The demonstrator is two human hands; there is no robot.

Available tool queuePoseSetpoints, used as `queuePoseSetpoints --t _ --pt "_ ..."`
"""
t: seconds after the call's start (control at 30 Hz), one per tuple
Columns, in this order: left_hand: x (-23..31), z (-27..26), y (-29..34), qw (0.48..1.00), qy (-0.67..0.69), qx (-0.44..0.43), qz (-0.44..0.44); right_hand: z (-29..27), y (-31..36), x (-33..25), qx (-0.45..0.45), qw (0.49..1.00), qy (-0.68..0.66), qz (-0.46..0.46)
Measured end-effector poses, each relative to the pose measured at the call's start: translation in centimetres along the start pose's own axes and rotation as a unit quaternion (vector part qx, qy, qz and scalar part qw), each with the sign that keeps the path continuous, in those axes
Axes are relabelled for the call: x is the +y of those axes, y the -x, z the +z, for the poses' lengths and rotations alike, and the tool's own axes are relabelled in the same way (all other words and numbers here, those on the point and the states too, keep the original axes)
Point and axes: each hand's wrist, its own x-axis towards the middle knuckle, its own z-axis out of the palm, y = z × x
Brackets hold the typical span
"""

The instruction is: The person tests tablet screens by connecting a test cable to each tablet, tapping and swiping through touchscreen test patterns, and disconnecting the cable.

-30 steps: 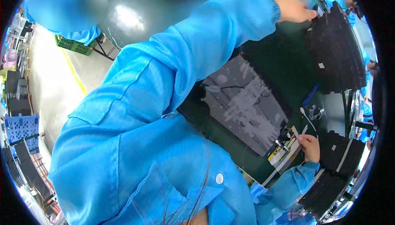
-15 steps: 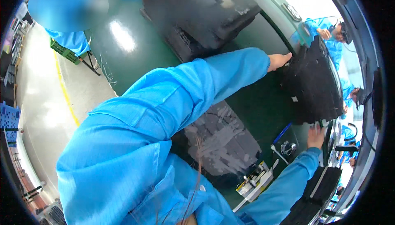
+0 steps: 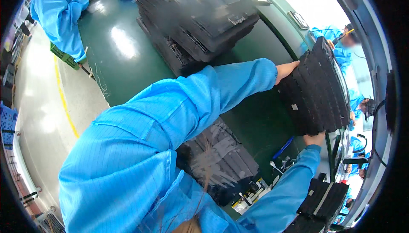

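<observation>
A thick stack of flat black panels (image 3: 316, 91) stands at the right of the green table, with a small white tag on its side. My left hand (image 3: 286, 72) grips the far end of the stack, its fingertips hidden behind the panels. At the near end, my right hand (image 3: 314, 139) is pressed against the stack, its fingers mostly out of sight around the edge. The stack is held between both hands. Under my left forearm lies another dark stack (image 3: 223, 150) with torn grey film patches on top.
A large pile of black panels (image 3: 196, 20) occupies the far table (image 3: 100, 33). Near my right arm lie a blue pen (image 3: 283, 148), a white cable (image 3: 275, 166) and small boxes (image 3: 251, 195). More black panels (image 3: 326, 197) sit lower right. A co-worker's sleeve (image 3: 59, 16) is at far left.
My right hand has closed in on the near end of the stack, its fingers now hidden by it. My left hand stays at the far end. The whole view has shifted slightly.
</observation>
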Motion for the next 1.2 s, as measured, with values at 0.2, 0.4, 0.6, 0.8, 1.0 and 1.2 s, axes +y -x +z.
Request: queuePoseSetpoints --t 0.2,0.4,0.6,0.8,1.0,1.2 --pt "1.5 0.9 2.4 1.000 0.014 -0.013 0.019 1.4 1.2 -3.7 -0.041 0.980 0.142 -0.135" --pt "3.2 3.0 6.8 0.997 0.046 -0.032 0.060 2.1 4.0 -9.6 -0.037 0.942 -0.312 0.118" --pt "6.1 7.0 14.4 0.992 0.119 0.004 0.045 2.3 8.6 -11.8 -0.015 0.988 -0.149 -0.026" --pt "8.2 8.7 22.0 0.995 0.086 0.015 0.054 6.4 16.8 -16.5 0.002 0.993 -0.092 -0.073" --pt "11.6 7.8 27.4 0.994 0.046 0.048 0.088 12.7 21.1 -21.9 -0.070 0.941 -0.317 0.090" --pt "17.3 4.6 30.2 0.988 0.005 0.061 0.139 20.0 21.0 -26.2 -0.177 0.927 -0.309 0.119"
